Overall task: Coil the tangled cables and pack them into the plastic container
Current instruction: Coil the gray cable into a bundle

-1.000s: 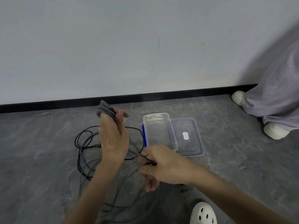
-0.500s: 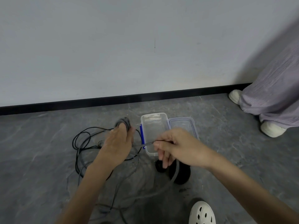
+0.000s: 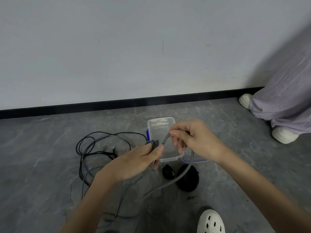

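Compared with half a second ago, both hands are working closer together above the plastic container (image 3: 159, 123), and its lid (image 3: 196, 160) is now mostly hiding behind the right hand (image 3: 198, 140). That hand is pinching the grey braided cable (image 3: 189, 165) between thumb and fingertips. The left hand (image 3: 138, 163) is gripping the cable's coiled loops (image 3: 152, 142), which are blurring together past counting. Thin black cables (image 3: 101, 142) are lying tangled on the floor (image 3: 42, 165), their number unclear. Two dark rounded objects (image 3: 188, 179) are sitting just before the container.
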The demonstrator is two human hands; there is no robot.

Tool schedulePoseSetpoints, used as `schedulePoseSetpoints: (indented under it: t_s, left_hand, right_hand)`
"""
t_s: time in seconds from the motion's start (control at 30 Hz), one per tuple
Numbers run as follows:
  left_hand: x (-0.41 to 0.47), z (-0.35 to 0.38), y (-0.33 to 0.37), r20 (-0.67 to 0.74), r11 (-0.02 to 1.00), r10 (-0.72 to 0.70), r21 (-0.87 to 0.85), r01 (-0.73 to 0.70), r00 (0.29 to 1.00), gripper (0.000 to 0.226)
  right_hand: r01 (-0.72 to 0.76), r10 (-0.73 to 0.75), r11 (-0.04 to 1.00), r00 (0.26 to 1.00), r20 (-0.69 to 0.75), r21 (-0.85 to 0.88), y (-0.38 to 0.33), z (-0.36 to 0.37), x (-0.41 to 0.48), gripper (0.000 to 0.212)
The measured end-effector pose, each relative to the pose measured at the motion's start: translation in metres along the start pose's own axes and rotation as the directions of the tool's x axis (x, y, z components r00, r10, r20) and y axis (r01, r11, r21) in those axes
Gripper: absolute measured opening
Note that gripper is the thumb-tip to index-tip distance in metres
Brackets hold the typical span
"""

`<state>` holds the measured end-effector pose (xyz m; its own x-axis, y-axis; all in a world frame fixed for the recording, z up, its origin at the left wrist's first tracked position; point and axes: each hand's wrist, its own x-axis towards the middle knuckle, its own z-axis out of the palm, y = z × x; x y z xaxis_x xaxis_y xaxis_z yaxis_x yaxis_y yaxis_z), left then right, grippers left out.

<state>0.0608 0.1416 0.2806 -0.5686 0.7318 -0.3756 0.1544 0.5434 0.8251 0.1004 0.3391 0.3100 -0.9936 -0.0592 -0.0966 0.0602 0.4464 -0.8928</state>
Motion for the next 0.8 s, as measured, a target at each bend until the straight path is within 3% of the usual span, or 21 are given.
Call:
schedulePoseSetpoints:
  t_s: [0.17,0.27,0.4,0.57,0.63,0.8]
  left_hand:
    - [0.0,0.005,0.006,0.043,0.996,0.001,-0.084,0.003,0.999,0.049]
    - [0.001,0.007,0.007,0.035,0.994,0.025,-0.103,-0.022,0.999,0.044]
    - [0.005,0.012,0.01,-0.004,0.994,0.044,-0.098,-0.044,0.999,0.047]
    - [0.01,0.01,0.009,-0.202,0.995,0.076,-0.049,-0.087,0.977,0.049]
    - [0.012,0.008,0.007,-0.325,0.997,0.047,-0.046,-0.066,0.945,0.049]
    - [0.016,0.007,0.003,-0.471,0.999,0.022,-0.017,-0.034,0.882,0.048]
  right_hand:
    - [0.048,-0.05,0.993,0.999,-0.016,-0.104,0.008,0.001,0.009,0.022]
    - [0.174,-0.178,0.94,0.984,0.014,-0.294,0.011,-0.001,0.011,0.012]
    - [0.219,-0.273,0.815,0.962,-0.022,-0.537,0.014,-0.009,0.014,0.03]
    - [0.187,-0.306,0.667,0.951,-0.037,-0.721,0.01,-0.007,0.013,0.036]
    - [0.198,-0.315,0.669,0.948,-0.032,-0.716,0.007,-0.003,0.013,0.024]
    - [0.081,-0.182,0.679,0.981,-0.061,-0.73,0.002,0.011,0.011,0.027]
